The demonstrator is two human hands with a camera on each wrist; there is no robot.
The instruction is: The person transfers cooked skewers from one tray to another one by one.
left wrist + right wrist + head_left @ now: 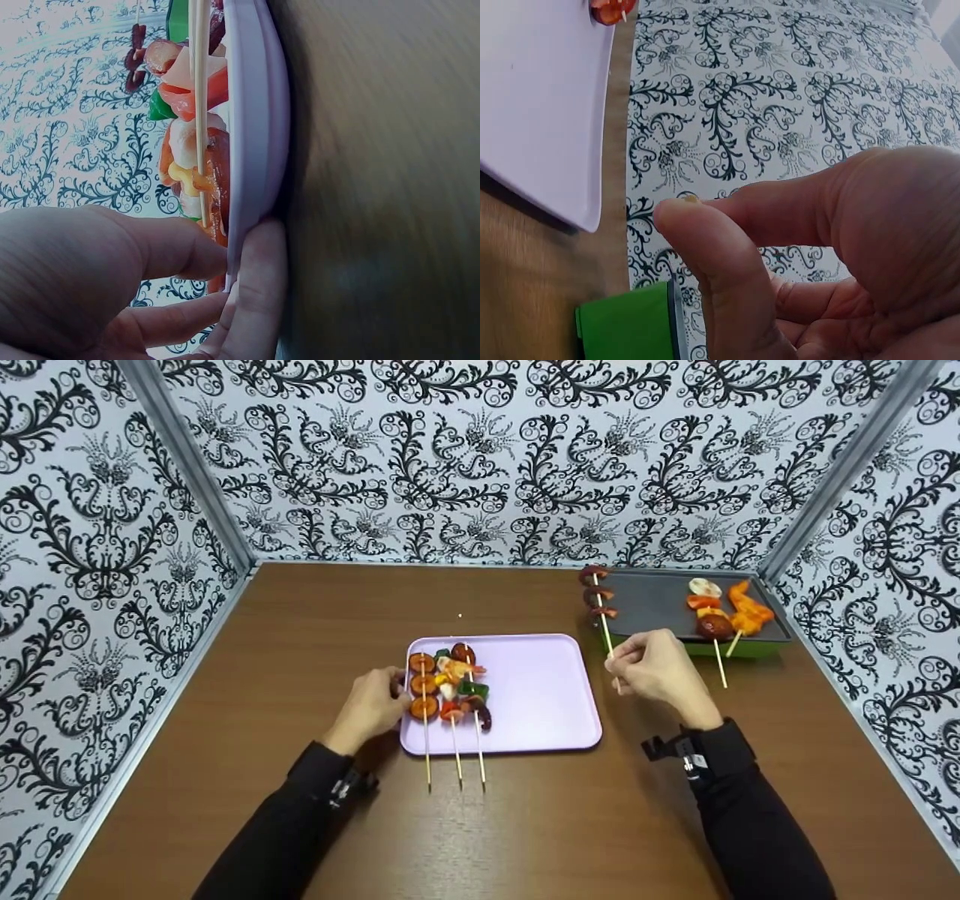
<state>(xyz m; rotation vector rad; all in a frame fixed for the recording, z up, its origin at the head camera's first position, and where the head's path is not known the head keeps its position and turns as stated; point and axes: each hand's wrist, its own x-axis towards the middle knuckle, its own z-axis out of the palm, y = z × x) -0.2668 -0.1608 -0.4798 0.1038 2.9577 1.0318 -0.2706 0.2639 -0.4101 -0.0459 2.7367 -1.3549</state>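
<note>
My left hand (369,706) pinches the left rim of a pale purple tray (540,690); in the left wrist view the thumb is on top and fingers beneath the rim (259,97). Three food skewers lie on the tray's left half: one with orange-brown round slices (424,685), two with mixed pieces. My right hand (654,669) pinches the lower stick of another skewer with dark red curled pieces (598,595). That skewer is held at the left edge of a grill (652,592) with a black top and green base. In the right wrist view, fingertips hide most of the stick.
On the grill's right side lie a mixed skewer (714,624) and an orange one (748,611), sticks overhanging the front. The brown table (315,615) meets patterned walls (480,457) at the back and sides.
</note>
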